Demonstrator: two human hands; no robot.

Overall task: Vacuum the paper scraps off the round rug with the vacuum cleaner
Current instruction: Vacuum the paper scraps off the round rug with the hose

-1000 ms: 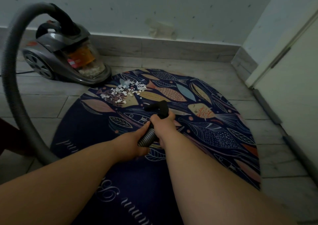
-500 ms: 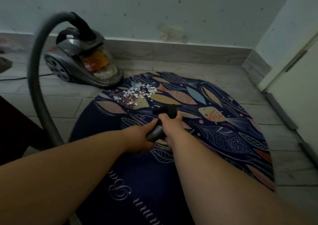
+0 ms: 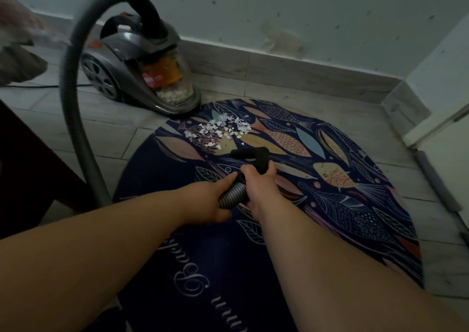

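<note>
Rug: round dark-navy rug [image 3: 342, 212] printed with coloured fish and leaves, flat on pale floor tiles [image 3: 101, 128]; most of its surface shows no litter
Vacuum cleaner: grey canister vacuum cleaner [image 3: 134, 52] on the tiles just beside the rug's far edge; its clear orange-tinted bin [image 3: 172, 77] holds whitish bits, so some pickup looks done
Hose: grey ribbed hose [image 3: 67, 87] arching from the canister's top, round the left, down to the hands
Left hand [image 3: 203, 202]: fingers curled round the ribbed hose end
Right hand [image 3: 258, 181]: clenched round the base of the black bent plastic nozzle [image 3: 257, 154], just ahead of the left
Nozzle mouth: low over the rug, aimed at the litter, near it but apart
Scraps: small white paper scraps [image 3: 218, 129] in one loose cluster on the rug's far side, between nozzle and canister; by my judgement this pile is the work left
</note>
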